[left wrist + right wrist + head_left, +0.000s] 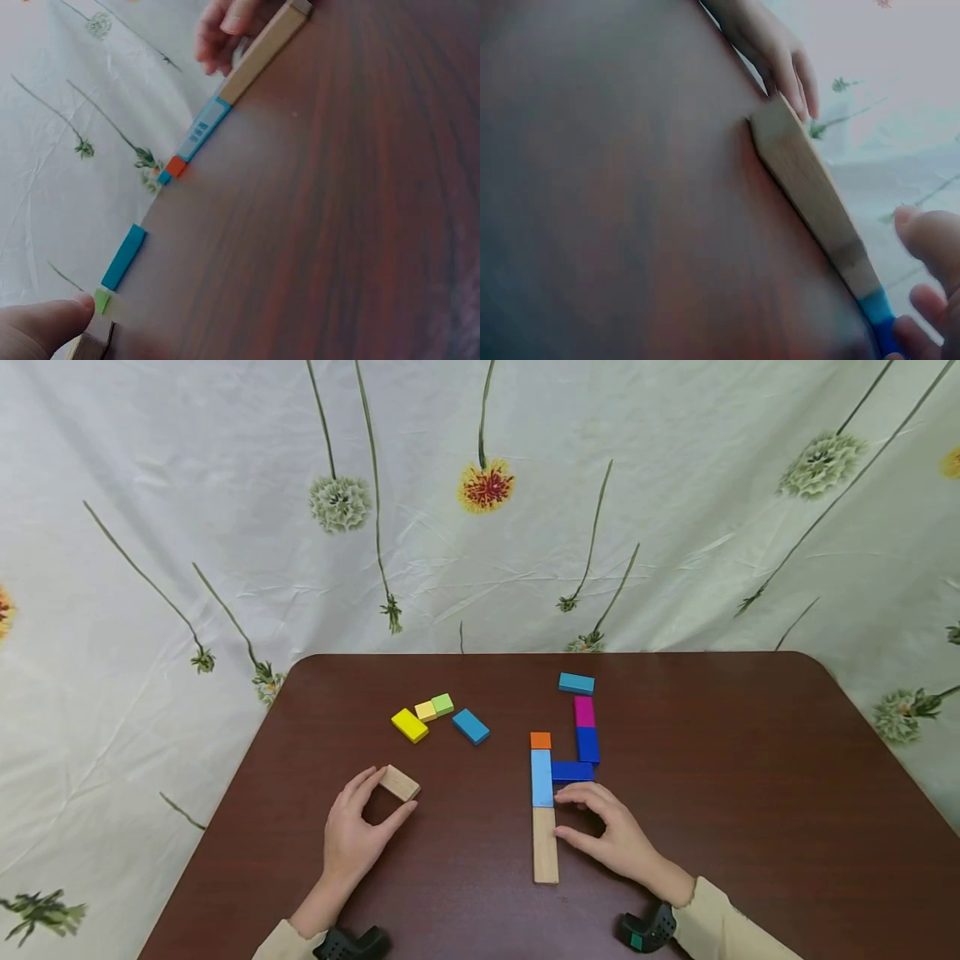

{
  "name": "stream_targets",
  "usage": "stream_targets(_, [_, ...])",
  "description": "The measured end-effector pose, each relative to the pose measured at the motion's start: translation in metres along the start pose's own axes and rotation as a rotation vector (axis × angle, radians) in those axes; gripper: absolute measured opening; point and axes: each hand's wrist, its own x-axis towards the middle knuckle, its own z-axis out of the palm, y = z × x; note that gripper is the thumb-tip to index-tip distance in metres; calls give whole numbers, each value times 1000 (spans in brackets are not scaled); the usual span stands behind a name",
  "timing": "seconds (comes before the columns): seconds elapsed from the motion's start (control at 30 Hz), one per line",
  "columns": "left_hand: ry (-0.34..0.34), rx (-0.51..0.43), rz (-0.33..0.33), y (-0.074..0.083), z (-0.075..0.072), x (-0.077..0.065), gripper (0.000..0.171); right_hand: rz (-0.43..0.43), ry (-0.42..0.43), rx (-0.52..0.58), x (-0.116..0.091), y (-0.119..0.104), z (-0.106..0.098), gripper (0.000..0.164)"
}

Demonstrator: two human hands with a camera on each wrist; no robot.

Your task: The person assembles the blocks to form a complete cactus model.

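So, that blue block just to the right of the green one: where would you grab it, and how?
I'd reach in from the near side, come down from above, and pinch the blue block midway along its two long sides. It lies flat but askew, so turn the grip to match. The green block sits off one short end, so both long sides look free.
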Motion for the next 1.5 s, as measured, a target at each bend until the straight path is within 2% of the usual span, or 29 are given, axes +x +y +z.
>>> stream_targets(0.13, [-9, 17, -13, 1, 0, 1, 61, 9, -51, -9, 0, -5, 2, 39])
stream_targets(0.4, [-11, 54, 24, 2, 1, 3, 41, -27, -80, -98, 1, -4, 4, 41])
stream_targets(0.73, [-32, 76, 30, 6, 0, 4, 39, -35, -119, -148, 0, -4, 4, 38])
stream_targets(0.97, [-62, 65, 103, 13, 1, 7, 38, -42, -135, -166, 0, -4, 4, 38])
stream_targets(1.13, [-77, 30, 196, 15, 4, 20, 39, -36, -143, -163, 0, -5, 4, 38])
stream_targets(1.23, [-112, -10, 237, 21, 9, 33, 39, -34, -140, -164, 0, -5, 4, 38])
stream_targets(1.5, [-227, -146, 247, 46, 25, 69, 38, -28, -146, -170, 0, -4, 2, 38])
